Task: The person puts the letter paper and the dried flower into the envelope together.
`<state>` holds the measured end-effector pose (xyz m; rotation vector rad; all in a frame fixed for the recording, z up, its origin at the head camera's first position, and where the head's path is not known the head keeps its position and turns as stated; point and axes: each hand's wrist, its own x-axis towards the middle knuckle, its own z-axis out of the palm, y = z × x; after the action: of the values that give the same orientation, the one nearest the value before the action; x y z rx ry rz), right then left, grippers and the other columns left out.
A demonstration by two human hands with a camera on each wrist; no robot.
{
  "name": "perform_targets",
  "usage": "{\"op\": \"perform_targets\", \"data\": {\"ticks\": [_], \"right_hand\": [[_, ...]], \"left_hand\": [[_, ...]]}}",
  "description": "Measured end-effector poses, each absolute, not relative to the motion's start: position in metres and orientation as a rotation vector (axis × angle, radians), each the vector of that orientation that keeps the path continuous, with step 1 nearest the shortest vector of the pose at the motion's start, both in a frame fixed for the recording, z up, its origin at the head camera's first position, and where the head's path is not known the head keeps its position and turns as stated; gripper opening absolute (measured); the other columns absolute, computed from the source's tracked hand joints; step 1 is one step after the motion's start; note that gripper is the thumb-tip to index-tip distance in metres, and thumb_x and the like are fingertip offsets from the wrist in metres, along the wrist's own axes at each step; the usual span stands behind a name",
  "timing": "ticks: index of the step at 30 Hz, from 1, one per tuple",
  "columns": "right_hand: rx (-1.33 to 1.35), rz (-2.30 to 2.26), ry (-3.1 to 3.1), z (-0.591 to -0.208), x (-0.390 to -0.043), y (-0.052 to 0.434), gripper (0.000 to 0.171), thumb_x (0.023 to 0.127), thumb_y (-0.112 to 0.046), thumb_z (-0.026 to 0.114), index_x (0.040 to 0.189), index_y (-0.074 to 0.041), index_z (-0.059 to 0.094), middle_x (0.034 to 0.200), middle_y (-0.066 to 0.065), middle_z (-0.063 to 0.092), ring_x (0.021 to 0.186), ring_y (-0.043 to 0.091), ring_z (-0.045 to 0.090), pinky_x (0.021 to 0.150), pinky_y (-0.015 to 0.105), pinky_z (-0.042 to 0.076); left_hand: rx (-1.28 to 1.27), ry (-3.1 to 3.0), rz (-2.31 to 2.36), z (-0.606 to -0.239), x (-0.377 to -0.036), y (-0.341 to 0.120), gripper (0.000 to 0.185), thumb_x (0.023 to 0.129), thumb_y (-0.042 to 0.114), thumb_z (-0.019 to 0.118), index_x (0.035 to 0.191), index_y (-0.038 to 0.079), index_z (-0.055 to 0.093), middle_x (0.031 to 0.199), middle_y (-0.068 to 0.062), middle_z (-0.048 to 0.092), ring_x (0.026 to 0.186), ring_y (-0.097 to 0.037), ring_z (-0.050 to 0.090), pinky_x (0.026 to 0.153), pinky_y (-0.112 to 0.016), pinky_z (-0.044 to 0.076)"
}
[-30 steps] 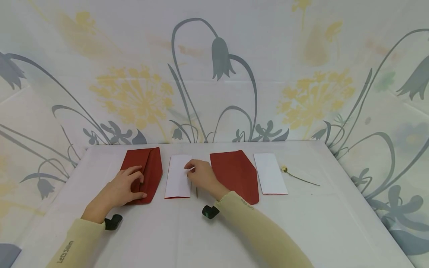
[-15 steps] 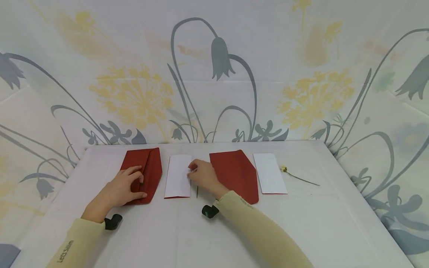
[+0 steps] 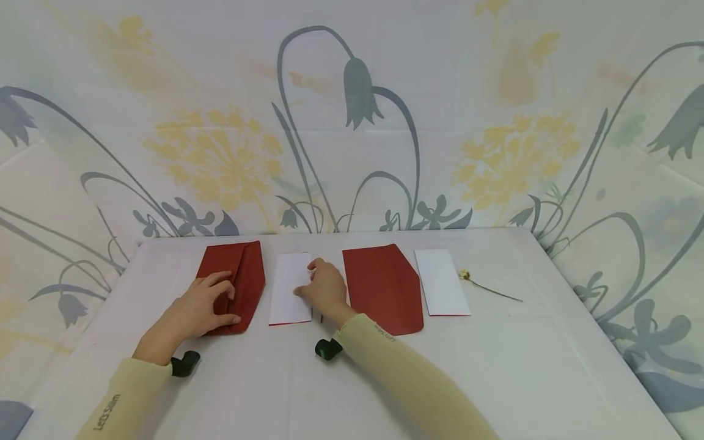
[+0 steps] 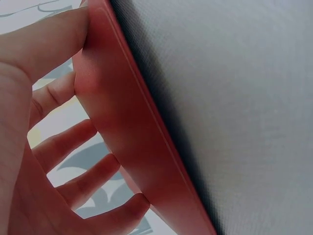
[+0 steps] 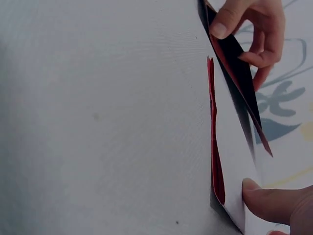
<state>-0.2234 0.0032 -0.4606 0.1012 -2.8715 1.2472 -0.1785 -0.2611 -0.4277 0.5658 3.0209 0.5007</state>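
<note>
Now I see the right hand (image 3: 324,288) spread, thumb and forefinger apart at the white card (image 3: 283,287) left of centre, so work likely centres there, while the left hand (image 3: 200,308), loosely bent, rests on the leftmost envelope (image 3: 250,284).

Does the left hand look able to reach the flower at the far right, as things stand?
Probably not easily: the left hand holds the left red envelope, and the right arm is between that hand and the flower.
</note>
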Motion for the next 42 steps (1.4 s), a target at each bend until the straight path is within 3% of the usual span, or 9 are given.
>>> {"op": "perform_targets", "data": {"ticks": [11, 23, 29, 36, 42], "right_hand": [[0.014, 1.179, -2.857, -0.4605, -0.2205, -0.0032, 0.053, 0.075, -0.023, 0.089, 0.119, -0.006, 0.064, 0.089, 0.000, 0.060, 0.078, 0.015, 0.056, 0.067, 0.030, 0.050], [0.045, 1.155, -2.830, -0.4609, -0.2205, -0.0062, 0.048, 0.075, -0.019, 0.088, 0.115, 0.000, 0.068, 0.093, 0.003, 0.063, 0.090, 0.019, 0.059, 0.078, 0.032, 0.052], [0.026, 1.176, -2.825, -0.4611, -0.2194, -0.0070, 0.044, 0.076, -0.017, 0.087, 0.114, -0.001, 0.070, 0.093, 0.003, 0.063, 0.092, 0.020, 0.059, 0.077, 0.032, 0.052], [0.009, 1.192, -2.824, -0.4564, -0.2164, -0.0074, 0.049, 0.076, -0.014, 0.086, 0.120, -0.002, 0.067, 0.109, 0.012, 0.062, 0.107, 0.028, 0.056, 0.088, 0.040, 0.051], [0.017, 1.191, -2.827, -0.4574, -0.2179, -0.0073, 0.030, 0.076, -0.013, 0.086, 0.097, -0.004, 0.066, 0.093, 0.004, 0.061, 0.098, 0.027, 0.056, 0.080, 0.036, 0.049]], "left_hand": [[0.580, 3.030, 0.490, -0.4283, -0.1780, -0.2606, 0.038, 0.076, 0.030, 0.087, 0.092, 0.018, 0.055, 0.145, -0.024, 0.042, 0.123, -0.053, 0.040, 0.072, -0.063, 0.053], [0.572, 3.029, 0.504, -0.4295, -0.1791, -0.2604, 0.038, 0.076, 0.029, 0.087, 0.091, 0.019, 0.055, 0.145, -0.025, 0.042, 0.123, -0.053, 0.040, 0.074, -0.063, 0.053], [0.569, 3.027, 0.501, -0.4292, -0.1790, -0.2603, 0.038, 0.076, 0.030, 0.087, 0.092, 0.019, 0.055, 0.145, -0.025, 0.043, 0.123, -0.053, 0.040, 0.073, -0.062, 0.053], [0.561, 3.022, 0.499, -0.4276, -0.1784, -0.2593, 0.038, 0.076, 0.031, 0.087, 0.092, 0.019, 0.055, 0.145, -0.025, 0.043, 0.124, -0.053, 0.040, 0.073, -0.063, 0.053], [0.568, 3.017, 0.506, -0.4274, -0.1777, -0.2594, 0.038, 0.076, 0.030, 0.087, 0.092, 0.018, 0.055, 0.145, -0.025, 0.042, 0.123, -0.053, 0.040, 0.073, -0.064, 0.052]]}}
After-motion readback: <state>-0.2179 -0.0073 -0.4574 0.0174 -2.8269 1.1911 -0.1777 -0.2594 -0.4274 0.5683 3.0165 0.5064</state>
